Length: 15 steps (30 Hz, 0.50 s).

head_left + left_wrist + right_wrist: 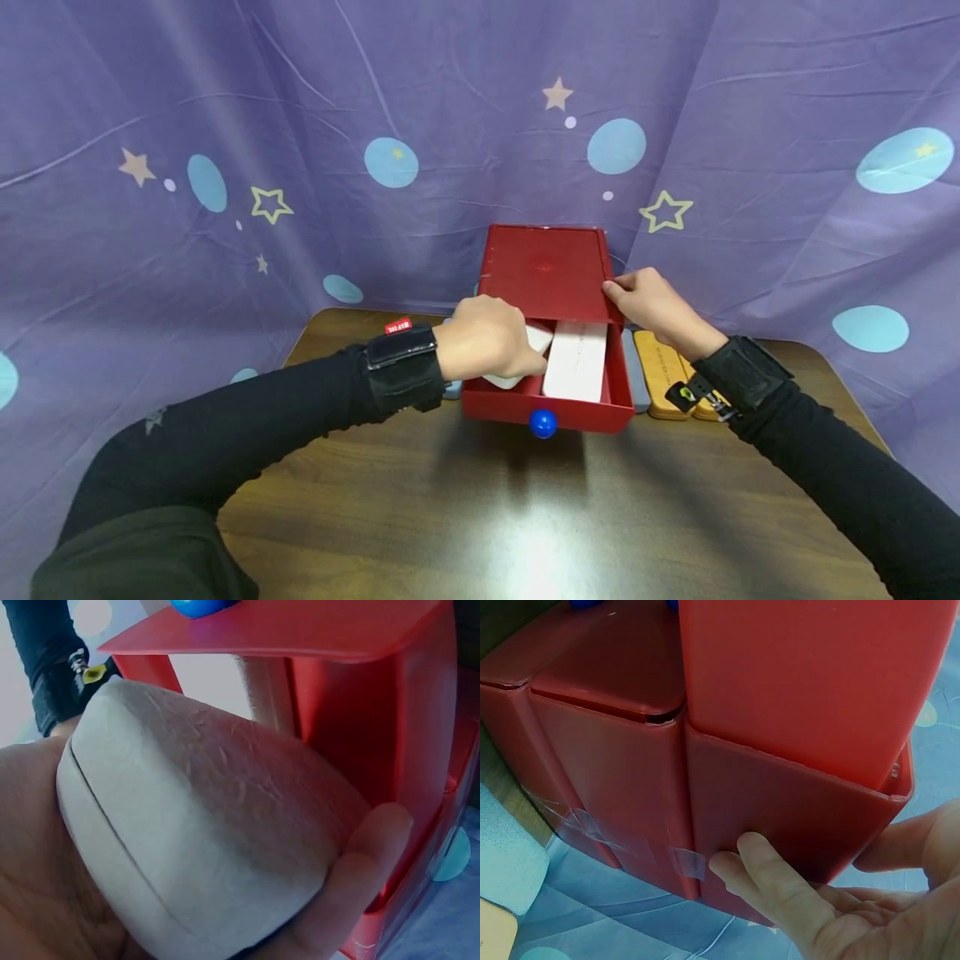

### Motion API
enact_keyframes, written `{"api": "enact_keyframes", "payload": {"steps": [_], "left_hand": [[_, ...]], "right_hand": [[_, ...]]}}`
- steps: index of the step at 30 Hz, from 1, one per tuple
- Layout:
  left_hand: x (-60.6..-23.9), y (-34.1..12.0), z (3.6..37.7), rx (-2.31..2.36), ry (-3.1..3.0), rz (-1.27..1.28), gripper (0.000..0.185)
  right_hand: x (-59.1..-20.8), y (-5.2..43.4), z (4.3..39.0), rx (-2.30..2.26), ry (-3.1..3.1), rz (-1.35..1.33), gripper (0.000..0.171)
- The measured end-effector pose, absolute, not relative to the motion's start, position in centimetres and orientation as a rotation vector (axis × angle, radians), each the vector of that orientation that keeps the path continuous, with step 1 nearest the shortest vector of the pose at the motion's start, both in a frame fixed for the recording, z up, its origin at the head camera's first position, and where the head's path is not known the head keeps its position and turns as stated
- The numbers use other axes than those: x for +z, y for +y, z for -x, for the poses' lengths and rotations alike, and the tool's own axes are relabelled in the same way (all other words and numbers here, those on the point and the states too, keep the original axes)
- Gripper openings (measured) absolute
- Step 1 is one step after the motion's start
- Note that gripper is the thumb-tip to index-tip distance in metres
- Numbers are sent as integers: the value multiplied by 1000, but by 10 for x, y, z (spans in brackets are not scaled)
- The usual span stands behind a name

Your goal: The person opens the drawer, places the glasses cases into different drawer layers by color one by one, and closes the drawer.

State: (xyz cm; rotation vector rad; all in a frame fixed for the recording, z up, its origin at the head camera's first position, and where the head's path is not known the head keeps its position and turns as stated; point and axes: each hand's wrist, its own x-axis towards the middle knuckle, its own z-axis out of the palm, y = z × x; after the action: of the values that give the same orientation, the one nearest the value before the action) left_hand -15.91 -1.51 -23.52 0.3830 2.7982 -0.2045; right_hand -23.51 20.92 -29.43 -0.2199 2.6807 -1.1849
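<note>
Left hand (pixel 491 337) is wrapped round a white case (pixel 195 802), palm on one side, fingertips curling over the far edge. Right hand (pixel 656 308) grips the top right corner of the red drawer unit (pixel 546 271): thumb on top, fingers along the side wall. Case is at the left part of the open top drawer (pixel 510 407), next to a long white box (pixel 577 362) lying inside.

How I'd run it: keep right hand braced, since the drawer stands well out and the unit could tip or slide. Hold the case square to the left wall, clear of the box and the drawer edge. Grip both halves across the seam so it can't pop open. Stay off the blue knob (pixel 543 423).

Can't see: whether the case touches the drawer floor; my left fingertips in the head view; the drawer's back end, under the unit's top. Print on the box is too small to read. Lower drawers (pixel 607 667) look shut, contents unknown. Yellow cases (pixel 660 379) on the right are partly behind my wrist.
</note>
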Motion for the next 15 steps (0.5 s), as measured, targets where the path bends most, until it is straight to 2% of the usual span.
{"api": "enact_keyframes", "payload": {"steps": [15], "left_hand": [[-240,-13,161,-285,2797,-392,46]], "right_hand": [[-296,210,236,-1186,2684,222,47]]}}
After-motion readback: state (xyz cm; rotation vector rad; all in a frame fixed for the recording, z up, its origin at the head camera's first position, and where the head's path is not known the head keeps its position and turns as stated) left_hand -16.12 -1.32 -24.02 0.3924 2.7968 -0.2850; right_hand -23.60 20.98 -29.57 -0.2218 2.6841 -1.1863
